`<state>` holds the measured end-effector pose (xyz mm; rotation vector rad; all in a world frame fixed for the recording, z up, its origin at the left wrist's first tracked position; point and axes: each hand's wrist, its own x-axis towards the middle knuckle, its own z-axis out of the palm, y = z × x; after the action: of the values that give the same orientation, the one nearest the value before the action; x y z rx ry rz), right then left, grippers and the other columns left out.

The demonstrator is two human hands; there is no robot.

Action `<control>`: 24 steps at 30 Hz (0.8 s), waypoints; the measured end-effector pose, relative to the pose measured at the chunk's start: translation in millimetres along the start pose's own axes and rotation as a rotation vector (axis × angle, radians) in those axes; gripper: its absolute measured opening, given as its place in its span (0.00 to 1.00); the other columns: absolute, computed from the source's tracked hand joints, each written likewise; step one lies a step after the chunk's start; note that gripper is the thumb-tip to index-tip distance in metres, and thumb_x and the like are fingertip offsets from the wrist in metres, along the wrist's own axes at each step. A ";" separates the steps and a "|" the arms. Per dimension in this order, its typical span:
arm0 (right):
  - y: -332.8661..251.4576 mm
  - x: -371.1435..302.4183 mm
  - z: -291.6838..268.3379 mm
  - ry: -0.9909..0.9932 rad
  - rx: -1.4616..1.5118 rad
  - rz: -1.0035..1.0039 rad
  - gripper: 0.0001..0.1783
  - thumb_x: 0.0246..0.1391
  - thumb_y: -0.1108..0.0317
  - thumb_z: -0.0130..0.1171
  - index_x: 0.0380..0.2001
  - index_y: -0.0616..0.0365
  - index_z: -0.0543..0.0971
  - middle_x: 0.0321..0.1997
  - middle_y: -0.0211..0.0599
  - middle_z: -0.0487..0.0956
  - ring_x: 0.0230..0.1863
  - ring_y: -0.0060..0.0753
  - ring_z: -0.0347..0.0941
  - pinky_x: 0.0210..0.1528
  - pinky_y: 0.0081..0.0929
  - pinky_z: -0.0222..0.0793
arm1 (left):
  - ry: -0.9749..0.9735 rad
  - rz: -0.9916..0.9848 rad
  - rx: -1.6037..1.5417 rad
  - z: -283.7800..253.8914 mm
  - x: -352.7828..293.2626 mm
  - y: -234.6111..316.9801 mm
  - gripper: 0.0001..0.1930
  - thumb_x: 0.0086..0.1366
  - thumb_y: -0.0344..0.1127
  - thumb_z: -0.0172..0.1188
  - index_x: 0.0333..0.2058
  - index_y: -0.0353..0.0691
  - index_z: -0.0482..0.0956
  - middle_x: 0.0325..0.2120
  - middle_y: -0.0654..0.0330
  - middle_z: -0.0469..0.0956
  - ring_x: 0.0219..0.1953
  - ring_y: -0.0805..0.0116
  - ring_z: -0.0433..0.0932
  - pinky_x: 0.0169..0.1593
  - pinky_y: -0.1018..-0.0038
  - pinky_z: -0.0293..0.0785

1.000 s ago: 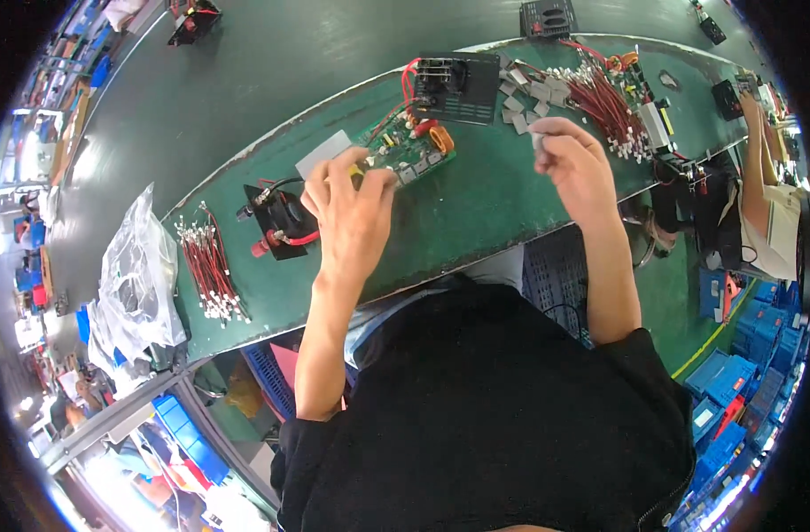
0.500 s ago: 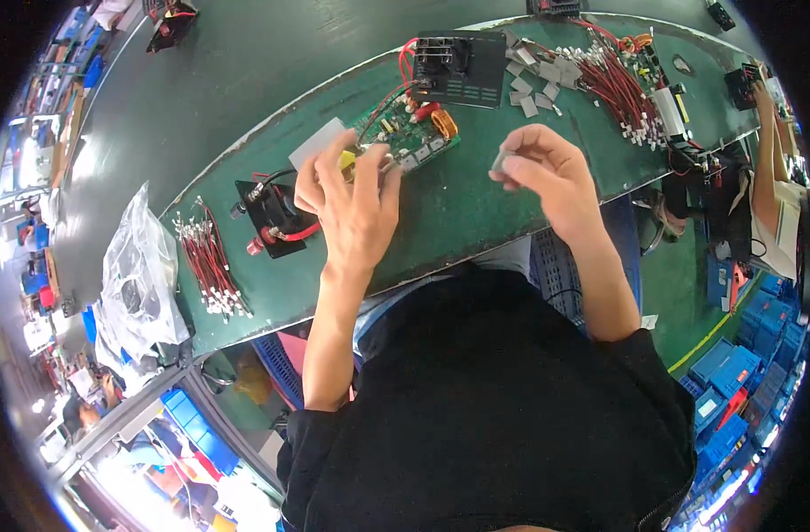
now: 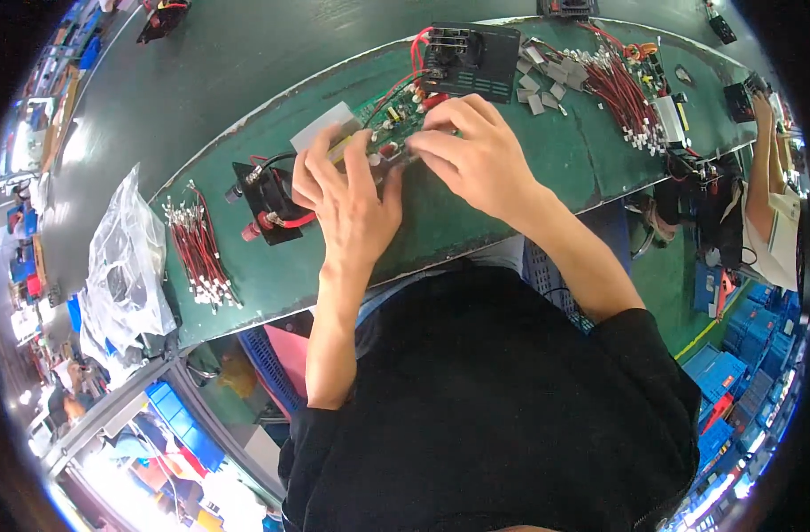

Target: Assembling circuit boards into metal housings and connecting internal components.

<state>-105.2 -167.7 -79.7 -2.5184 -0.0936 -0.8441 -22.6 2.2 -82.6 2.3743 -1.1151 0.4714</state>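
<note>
A green circuit board (image 3: pixel 393 113) crowded with parts lies on the bench, partly hidden under both hands. My left hand (image 3: pixel 347 199) is bent over its left part, fingertips and thumb closed on the near edge. From the right, my right hand (image 3: pixel 480 155) reaches the near edge, fingers pinched together; the small grey pad they hold is mostly hidden. Beyond the board stands a black panel with a socket (image 3: pixel 476 64), joined to it by red wires. Left of my left hand is a second black panel (image 3: pixel 268 202) with red and black cables. A whitish sheet (image 3: pixel 323 126) lies at the board's left end.
Several loose grey pads (image 3: pixel 547 78) lie right of the socket panel, beside a bundle of red wires with white connectors (image 3: pixel 622 102). Another wire bundle (image 3: pixel 197 253) and a clear plastic bag (image 3: pixel 126 275) are at the left. A co-worker's arm (image 3: pixel 764 151) shows far right.
My right hand has moved left and forward, bringing the small grey pad from open space to the circuit board. My left hand stays at the board, its fingers slightly shifted.
</note>
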 end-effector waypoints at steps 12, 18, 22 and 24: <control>-7.8 -5.5 -17.7 0.135 0.036 0.138 0.23 0.43 0.76 0.69 0.46 0.56 0.79 0.40 0.35 0.78 0.39 0.39 0.73 0.40 0.31 0.72 | -0.006 0.033 -0.001 -4.3 20.7 16.9 0.34 0.47 0.39 0.74 0.53 0.39 0.71 0.57 0.48 0.59 0.59 0.45 0.57 0.57 0.51 0.54; -6.7 -66.6 -69.6 0.275 0.023 0.387 0.19 0.49 0.77 0.66 0.47 0.58 0.79 0.35 0.36 0.79 0.32 0.28 0.74 0.35 0.22 0.70 | -0.075 -0.009 0.039 2.4 20.2 20.5 0.36 0.47 0.42 0.74 0.54 0.39 0.69 0.57 0.48 0.58 0.60 0.45 0.55 0.58 0.50 0.53; -4.7 -119.4 -93.0 0.472 0.106 0.733 0.15 0.55 0.78 0.62 0.46 0.62 0.78 0.35 0.28 0.77 0.34 0.18 0.71 0.36 0.16 0.67 | 0.166 0.067 -0.088 -7.8 22.2 44.7 0.30 0.50 0.41 0.71 0.51 0.39 0.71 0.52 0.50 0.65 0.55 0.49 0.63 0.54 0.56 0.59; -2.7 -130.5 -95.0 0.683 0.327 0.862 0.11 0.57 0.77 0.60 0.44 0.63 0.79 0.35 0.27 0.77 0.34 0.14 0.71 0.37 0.16 0.68 | 0.061 0.260 -0.183 -2.7 24.7 61.2 0.25 0.52 0.40 0.69 0.48 0.40 0.73 0.48 0.53 0.69 0.51 0.52 0.67 0.50 0.58 0.62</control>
<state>-263.5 -198.2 -88.7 -1.5853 0.9178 -1.1057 -55.9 -45.9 -51.9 2.0553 -1.3841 0.5032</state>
